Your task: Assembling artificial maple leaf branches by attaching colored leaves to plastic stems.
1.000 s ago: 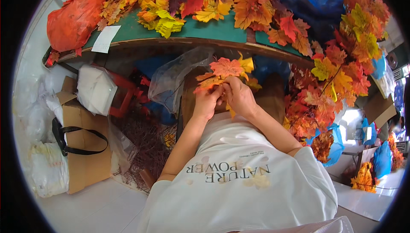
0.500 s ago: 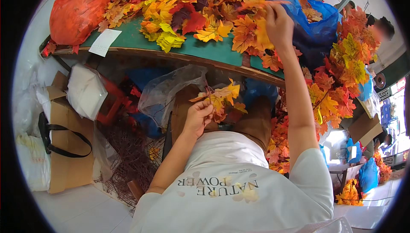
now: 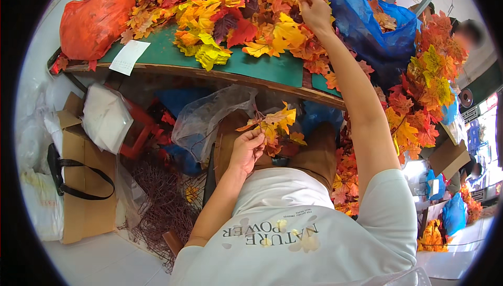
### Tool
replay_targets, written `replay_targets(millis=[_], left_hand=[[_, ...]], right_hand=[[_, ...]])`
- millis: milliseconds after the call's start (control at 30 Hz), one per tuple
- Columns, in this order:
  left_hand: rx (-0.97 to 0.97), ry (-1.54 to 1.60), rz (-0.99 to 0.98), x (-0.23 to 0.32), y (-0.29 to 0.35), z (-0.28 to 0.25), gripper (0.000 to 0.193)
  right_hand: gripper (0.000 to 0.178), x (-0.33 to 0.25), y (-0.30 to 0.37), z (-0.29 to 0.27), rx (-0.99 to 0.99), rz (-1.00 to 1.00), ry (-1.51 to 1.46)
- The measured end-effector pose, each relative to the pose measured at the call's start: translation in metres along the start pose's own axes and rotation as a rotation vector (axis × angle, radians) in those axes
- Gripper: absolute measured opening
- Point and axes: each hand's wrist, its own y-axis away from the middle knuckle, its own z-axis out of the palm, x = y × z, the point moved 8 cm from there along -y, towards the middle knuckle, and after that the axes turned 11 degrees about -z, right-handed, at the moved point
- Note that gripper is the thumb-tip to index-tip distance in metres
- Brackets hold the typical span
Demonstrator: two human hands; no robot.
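Note:
Low over my lap, my left hand [image 3: 247, 152] pinches a small sprig of artificial maple leaves [image 3: 282, 120], yellow and orange on a thin brown stem. My right hand [image 3: 316, 14] reaches far forward over the leaf pile [image 3: 209, 11] on the green table [image 3: 277, 68]. Its fingers are curled together at the pile's right part; what they hold, if anything, does not show. A large yellow leaf [image 3: 287, 30] lies just left of that wrist, among orange, red and dark purple leaves.
A red bag [image 3: 97, 24] and a white paper slip [image 3: 129, 57] are at the table's left. A blue bag [image 3: 374, 21] of leaves stands right of my right arm. Leaf garlands [image 3: 414, 113] hang farther right. Brown stems [image 3: 157, 197] and a cardboard box [image 3: 86, 186] fill the lower left.
My right hand has moved left, from beside the blue bag to the pile. The orange leaf it carried no longer shows in its fingers. My left hand keeps its sprig nearly still.

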Motion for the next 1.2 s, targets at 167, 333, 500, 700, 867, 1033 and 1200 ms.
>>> replay_targets(millis=[167, 333, 500, 700, 867, 1033, 1200], left_hand=[[0.077, 0.110, 0.015, 0.000, -0.003, -0.013, 0.013], [0.121, 0.047, 0.006, -0.007, -0.005, -0.017, 0.018], [0.111, -0.048, 0.010, 0.000, 0.001, -0.004, 0.018], [0.085, -0.042, 0.024, 0.010, 0.003, -0.011, 0.021], [-0.032, -0.008, -0.005, 0.013, 0.002, 0.001, 0.016], [0.042, 0.045, -0.008, 0.010, 0.002, -0.003, 0.016], [-0.052, 0.117, 0.131, 0.020, 0.011, 0.020, 0.017]], right_hand=[[0.019, -0.009, 0.014, -0.022, -0.002, -0.073, -0.089], [0.018, -0.059, 0.014, 0.009, -0.233, -0.603, 0.013], [0.011, -0.068, 0.032, 0.075, -0.495, -0.872, 0.492], [0.010, -0.038, 0.017, 0.063, -0.365, -0.575, 0.621], [0.014, 0.154, 0.025, -0.023, 0.401, 0.477, -0.287], [0.009, 0.132, 0.023, -0.047, 0.425, 0.135, -0.450], [0.016, -0.031, 0.085, -0.102, 0.160, -0.046, 0.417]])
